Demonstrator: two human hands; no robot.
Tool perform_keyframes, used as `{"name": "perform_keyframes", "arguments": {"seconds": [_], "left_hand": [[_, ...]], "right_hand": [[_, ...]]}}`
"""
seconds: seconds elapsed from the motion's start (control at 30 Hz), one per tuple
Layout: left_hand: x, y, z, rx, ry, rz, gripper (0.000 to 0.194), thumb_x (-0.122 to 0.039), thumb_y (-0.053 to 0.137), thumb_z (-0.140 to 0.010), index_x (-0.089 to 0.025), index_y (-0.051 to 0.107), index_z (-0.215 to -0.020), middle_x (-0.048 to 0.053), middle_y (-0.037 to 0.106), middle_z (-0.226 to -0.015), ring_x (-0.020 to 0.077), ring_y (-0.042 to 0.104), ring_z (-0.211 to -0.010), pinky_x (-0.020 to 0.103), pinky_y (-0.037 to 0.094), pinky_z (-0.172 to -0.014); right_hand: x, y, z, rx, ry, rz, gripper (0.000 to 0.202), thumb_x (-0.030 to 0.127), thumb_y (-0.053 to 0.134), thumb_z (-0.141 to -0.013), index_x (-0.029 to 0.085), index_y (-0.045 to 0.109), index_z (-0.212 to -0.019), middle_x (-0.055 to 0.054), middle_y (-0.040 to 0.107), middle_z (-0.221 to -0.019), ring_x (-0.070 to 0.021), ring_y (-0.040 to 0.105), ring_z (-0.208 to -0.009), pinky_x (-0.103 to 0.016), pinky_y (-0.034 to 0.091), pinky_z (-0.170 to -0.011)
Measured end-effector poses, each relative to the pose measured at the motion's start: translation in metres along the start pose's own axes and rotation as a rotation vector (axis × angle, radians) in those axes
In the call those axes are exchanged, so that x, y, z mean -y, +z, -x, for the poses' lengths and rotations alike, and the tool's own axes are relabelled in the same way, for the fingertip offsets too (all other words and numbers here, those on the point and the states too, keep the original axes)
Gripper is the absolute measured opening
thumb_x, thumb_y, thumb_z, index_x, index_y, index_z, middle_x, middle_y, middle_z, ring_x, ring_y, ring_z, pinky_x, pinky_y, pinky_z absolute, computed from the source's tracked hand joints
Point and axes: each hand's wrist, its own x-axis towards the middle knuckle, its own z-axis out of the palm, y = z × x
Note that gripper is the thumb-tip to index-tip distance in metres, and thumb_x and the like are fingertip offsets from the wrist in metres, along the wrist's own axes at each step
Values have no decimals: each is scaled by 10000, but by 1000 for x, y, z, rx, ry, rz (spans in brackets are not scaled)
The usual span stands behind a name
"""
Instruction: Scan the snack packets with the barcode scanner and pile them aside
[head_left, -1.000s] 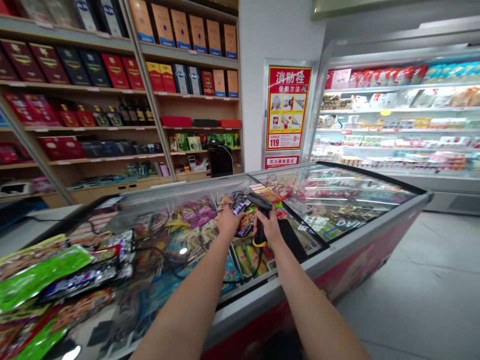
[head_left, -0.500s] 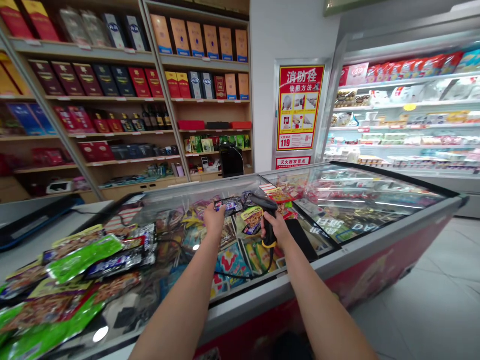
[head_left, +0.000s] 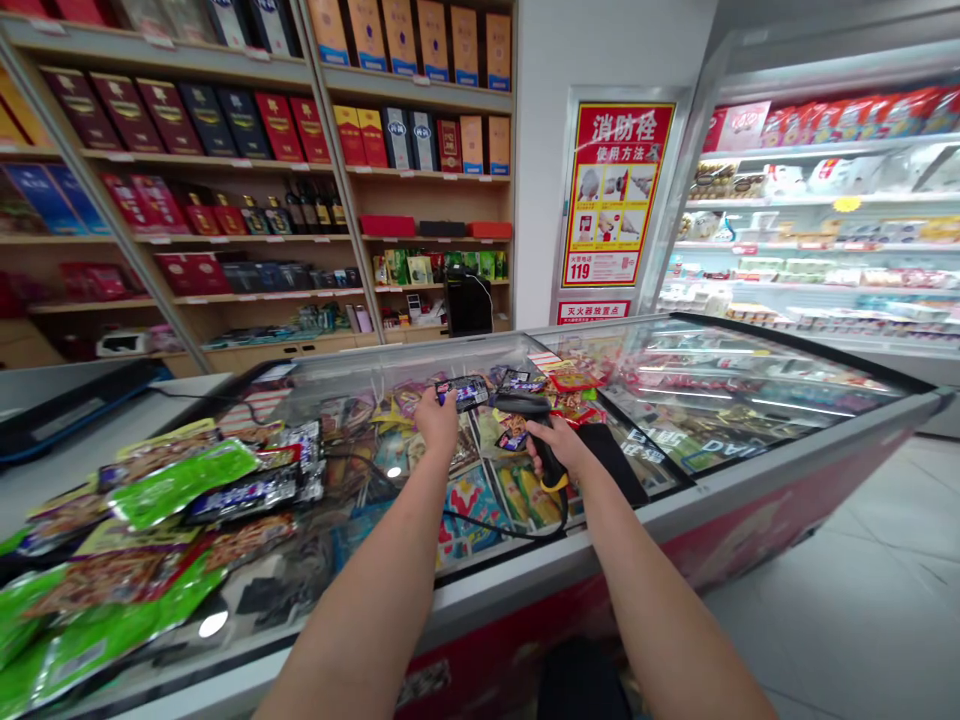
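Note:
My left hand point(head_left: 438, 418) pinches the left end of a small dark snack packet point(head_left: 465, 391) and holds it above the glass top of a chest freezer point(head_left: 480, 600). In my right hand point(head_left: 556, 445) is a black barcode scanner point(head_left: 553, 468) with a yellow ring at the base of its grip. The scanner's head points left, close to the packet's right end. A black cable runs from the grip across the glass to the left. Beyond the scanner lie more snack packets point(head_left: 577, 380), some red and some dark.
To the left, a pile of snack packets, with a green packet point(head_left: 184, 483) on top, covers the glass. A dark flat device point(head_left: 75, 410) sits on the counter at far left. Shelves of boxes point(head_left: 247, 120) stand behind, and a lit refrigerated display point(head_left: 832, 240) is at the right.
The view has tilted down and shifted slightly. The packet in my left hand now shows more of its face, and the scanner head has turned more level, pointing left towards it.

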Motion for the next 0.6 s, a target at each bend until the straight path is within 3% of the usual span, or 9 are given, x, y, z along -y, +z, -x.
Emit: {"name": "perform_keyframes", "arguments": {"seconds": [0.27,0.6], "left_hand": [[-6,-1,4,34,-1,-16,205,-314,564,-800,-167,666,-899,73,698,-817,221,630,-775,290,447,-724],[-11,-5,15,44,-22,-12,152,-300,571,-810,-184,651,-867,70,694,-833,215,637,-807,278,444,-713]], "right_hand": [[1,1,1,6,-2,-12,395,512,705,-678,198,479,-761,59,564,-515,-93,485,-345,-236,447,-363],[-1,2,-2,4,-9,-78,380,502,709,-678,198,498,-764,41,580,-509,-103,494,-330,-242,464,-349]]}}
